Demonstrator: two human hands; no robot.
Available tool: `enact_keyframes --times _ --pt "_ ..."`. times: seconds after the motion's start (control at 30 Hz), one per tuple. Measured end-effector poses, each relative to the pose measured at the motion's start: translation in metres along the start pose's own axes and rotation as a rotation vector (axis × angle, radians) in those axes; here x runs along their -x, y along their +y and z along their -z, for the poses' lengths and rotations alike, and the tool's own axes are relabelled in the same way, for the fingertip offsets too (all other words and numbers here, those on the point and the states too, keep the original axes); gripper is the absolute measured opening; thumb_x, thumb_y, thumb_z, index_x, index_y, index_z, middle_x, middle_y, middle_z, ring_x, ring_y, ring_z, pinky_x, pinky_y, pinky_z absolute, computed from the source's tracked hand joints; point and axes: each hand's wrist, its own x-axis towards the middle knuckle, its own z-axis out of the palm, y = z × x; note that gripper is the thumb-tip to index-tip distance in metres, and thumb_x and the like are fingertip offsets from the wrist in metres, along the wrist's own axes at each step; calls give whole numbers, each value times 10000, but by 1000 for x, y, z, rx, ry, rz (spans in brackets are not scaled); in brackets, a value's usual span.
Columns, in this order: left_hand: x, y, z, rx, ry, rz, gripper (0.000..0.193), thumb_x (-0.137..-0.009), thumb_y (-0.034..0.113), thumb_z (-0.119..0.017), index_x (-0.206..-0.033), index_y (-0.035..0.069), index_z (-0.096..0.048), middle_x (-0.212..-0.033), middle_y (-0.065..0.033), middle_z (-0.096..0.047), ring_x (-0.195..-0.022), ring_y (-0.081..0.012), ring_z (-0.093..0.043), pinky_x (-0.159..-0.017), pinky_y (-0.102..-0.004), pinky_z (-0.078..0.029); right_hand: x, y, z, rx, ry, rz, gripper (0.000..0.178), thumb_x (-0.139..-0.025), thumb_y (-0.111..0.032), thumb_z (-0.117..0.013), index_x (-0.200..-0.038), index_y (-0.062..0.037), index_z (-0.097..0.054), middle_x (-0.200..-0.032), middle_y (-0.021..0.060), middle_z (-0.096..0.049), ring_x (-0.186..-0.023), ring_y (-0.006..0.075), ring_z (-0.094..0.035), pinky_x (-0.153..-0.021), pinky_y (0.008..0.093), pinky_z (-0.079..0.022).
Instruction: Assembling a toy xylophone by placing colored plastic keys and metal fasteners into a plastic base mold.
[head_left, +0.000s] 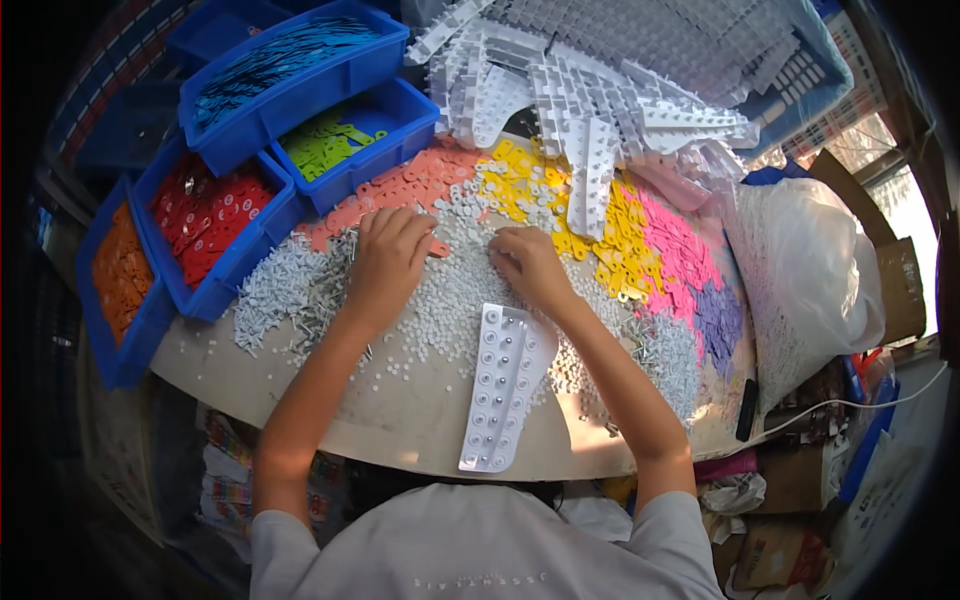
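My left hand [393, 250] is over the heap, its fingers bent and close together. A small orange-red plastic piece [438, 248] sticks out at its thumb and fingertips, apparently pinched there. To the right, my right hand [532, 265] is curled with fingertips together over many small white plastic caps [455, 285]; whatever it pinches is hidden. A white plastic tray [497, 385] with rows of round sockets and small metal pins lies between my forearms at the near side. Flat coral pieces [400, 187] spread beyond my left hand, yellow pieces [628, 245] beyond my right.
Blue bins at the left hold orange [122, 275], red [205, 215], green [328, 143] and blue pieces [285, 65]. White trays [600, 90] pile up at the back. Pink [680, 245] and purple pieces [718, 325] lie right, by a plastic bag [810, 270]. Pale pins [280, 285] lie left.
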Motion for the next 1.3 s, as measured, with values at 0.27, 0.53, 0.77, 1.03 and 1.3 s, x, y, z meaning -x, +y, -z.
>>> enact_keyframes --times 0.27,0.53,0.77,1.03,1.3 --pt "-64 -44 -69 90 -200 57 270 -927 107 -622 -1185 41 -667 -1115 -128 -642 -1121 -333 -586 -1005 -432 -442 -21 3 11 31 204 -169 179 -917 -93 -622 -1065 -5 -671 -1090 168 -684 -1063 381 -608 -911 452 -487" --pt "-92 -44 -150 146 -356 18 476 -968 181 -575 -1415 38 -498 -1503 -163 -451 -1402 -338 -408 -1156 -451 -345 -65 63 -21 531 187 -464 490 -956 -257 -599 -1335 41 -514 -1421 297 -486 -1307 460 -476 -1087 494 -404" --pt "-63 -31 -139 84 -511 -63 480 -1014 243 -515 -1436 18 -479 -1556 -195 -379 -1443 -376 -346 -1196 -467 -278 -21 72 -26 332 122 -235 494 -967 -288 -589 -1327 43 -524 -1418 261 -513 -1333 440 -464 -1109 490 -385" --pt "-16 -2 -91 223 -564 -220 469 -1018 230 -520 -1421 -6 -484 -1496 -182 -463 -1418 -332 -402 -1186 -446 -304 -2 8 35 -138 -191 -336 235 -978 -168 -566 -1113 12 -633 -1204 211 -635 -1125 380 -595 -919 445 -500" --pt "-81 -4 -121 322 -274 -110 288 -985 109 -539 -1237 -8 -612 -1259 -180 -621 -1186 -346 -581 -1019 -420 -453 -69 113 -16 410 411 -312 208 -884 -24 -545 -1070 30 -622 -1103 216 -634 -1018 401 -610 -885 449 -512"
